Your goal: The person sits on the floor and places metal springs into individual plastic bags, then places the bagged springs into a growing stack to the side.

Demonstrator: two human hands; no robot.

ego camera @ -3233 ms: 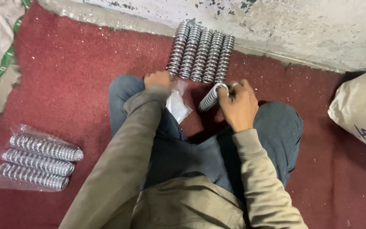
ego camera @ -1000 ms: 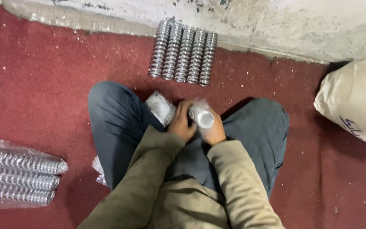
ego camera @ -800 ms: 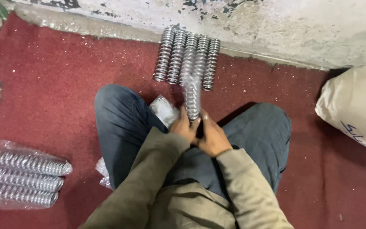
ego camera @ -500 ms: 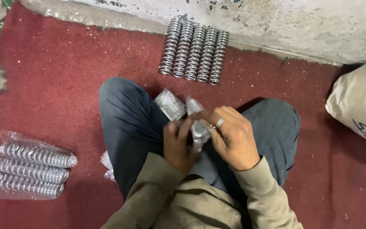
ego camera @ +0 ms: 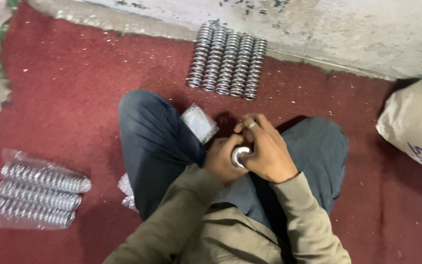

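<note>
Far left on the red carpet point(ego camera: 74, 88), three bagged rolls of shiny rings point(ego camera: 35, 195). In the middle, over the lap, left hand point(ego camera: 221, 159) and right hand point(ego camera: 267, 151), each grip closed tight on one shiny ring stack point(ego camera: 240, 155), with a small clear bag point(ego camera: 200, 122) just beside on the knee. Farther back by the wall, five bare ring rolls point(ego camera: 228, 61) side by side, and at far right a pale sack point(ego camera: 416, 127).

Head cam, looks steeply down, near lap, red carpet point(ego camera: 74, 88).

Ring stack point(ego camera: 241, 155): shiny metal. Bag point(ego camera: 200, 122): clear glossy plastic. Carpet point(ego camera: 74, 88): red, rough matt. Wall point(ego camera: 343, 29): rough concrete.
</note>
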